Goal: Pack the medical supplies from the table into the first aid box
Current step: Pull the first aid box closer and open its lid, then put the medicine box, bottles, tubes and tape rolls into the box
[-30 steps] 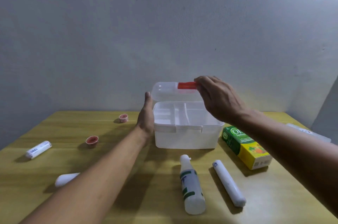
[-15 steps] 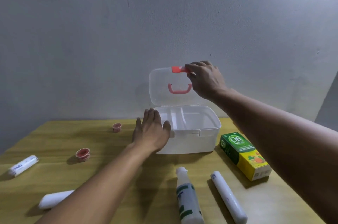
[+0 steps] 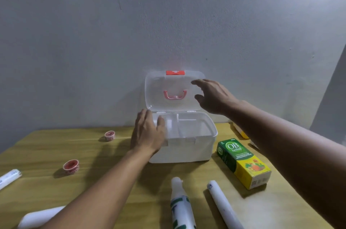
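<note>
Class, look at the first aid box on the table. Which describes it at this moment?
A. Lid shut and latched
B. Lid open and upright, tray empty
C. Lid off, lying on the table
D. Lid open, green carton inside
B: the clear lid stands upright behind the first aid box, and its tray holds nothing.

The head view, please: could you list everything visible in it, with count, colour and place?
first aid box: one, white, table centre, open, nothing visible inside
lid: one, clear, red clasp and handle, upright against wall
small tubs: two, red-and-white, left of box
OB herbal carton: one, green-yellow, right of box
bottle: one, white-green, lying near front edge
white tubes: three, one beside bottle, two at left
table: one, wooden
left hand: on box's left rim
right hand: open, in front of lid
</note>
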The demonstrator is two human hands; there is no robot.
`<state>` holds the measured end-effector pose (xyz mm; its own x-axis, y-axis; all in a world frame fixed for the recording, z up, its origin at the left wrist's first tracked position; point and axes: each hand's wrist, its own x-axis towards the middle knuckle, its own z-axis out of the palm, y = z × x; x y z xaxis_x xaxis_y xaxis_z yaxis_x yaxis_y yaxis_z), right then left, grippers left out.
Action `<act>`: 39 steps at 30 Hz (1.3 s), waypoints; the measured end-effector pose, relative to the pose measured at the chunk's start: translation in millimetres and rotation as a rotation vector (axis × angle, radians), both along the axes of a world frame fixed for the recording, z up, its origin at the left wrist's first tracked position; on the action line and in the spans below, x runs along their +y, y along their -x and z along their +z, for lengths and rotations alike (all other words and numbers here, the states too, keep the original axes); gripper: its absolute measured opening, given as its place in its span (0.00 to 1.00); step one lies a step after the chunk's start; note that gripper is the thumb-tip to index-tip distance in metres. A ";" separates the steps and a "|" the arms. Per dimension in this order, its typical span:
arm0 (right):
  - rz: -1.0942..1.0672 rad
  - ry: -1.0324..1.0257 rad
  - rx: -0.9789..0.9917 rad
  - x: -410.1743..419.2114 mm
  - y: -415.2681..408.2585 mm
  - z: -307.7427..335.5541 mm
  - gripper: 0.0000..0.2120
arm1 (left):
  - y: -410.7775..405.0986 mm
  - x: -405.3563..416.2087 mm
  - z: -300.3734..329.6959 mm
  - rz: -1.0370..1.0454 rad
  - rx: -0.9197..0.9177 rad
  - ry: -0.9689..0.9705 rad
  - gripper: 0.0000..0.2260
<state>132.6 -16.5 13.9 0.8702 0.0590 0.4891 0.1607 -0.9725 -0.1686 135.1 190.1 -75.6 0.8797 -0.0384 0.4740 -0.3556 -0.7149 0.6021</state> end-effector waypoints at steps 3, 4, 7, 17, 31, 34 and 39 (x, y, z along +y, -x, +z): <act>-0.087 0.036 0.119 -16.5 33.4 -11.8 0.10 | 8.3 2.8 -8.9 0.009 0.026 0.008 0.34; -0.128 0.061 0.170 -21.2 47.0 -15.7 0.07 | 10.9 4.1 -12.1 0.007 0.029 -0.005 0.39; -0.288 0.121 0.395 -32.1 82.5 -27.2 0.07 | 18.1 6.4 -17.6 0.036 -0.004 0.027 0.43; -0.492 -0.081 0.592 -38.7 128.0 -28.7 0.20 | 18.2 5.0 -18.9 0.054 0.157 0.129 0.51; -0.100 0.293 0.417 26.7 37.8 27.4 0.13 | 15.3 6.2 -20.7 0.030 0.198 0.075 0.51; -0.037 0.281 0.475 39.2 21.1 12.5 0.20 | 15.0 6.4 -22.4 0.036 0.195 0.090 0.50; -0.001 0.226 0.553 41.6 1.2 -16.0 0.23 | 15.2 6.6 -22.9 0.040 0.166 0.125 0.47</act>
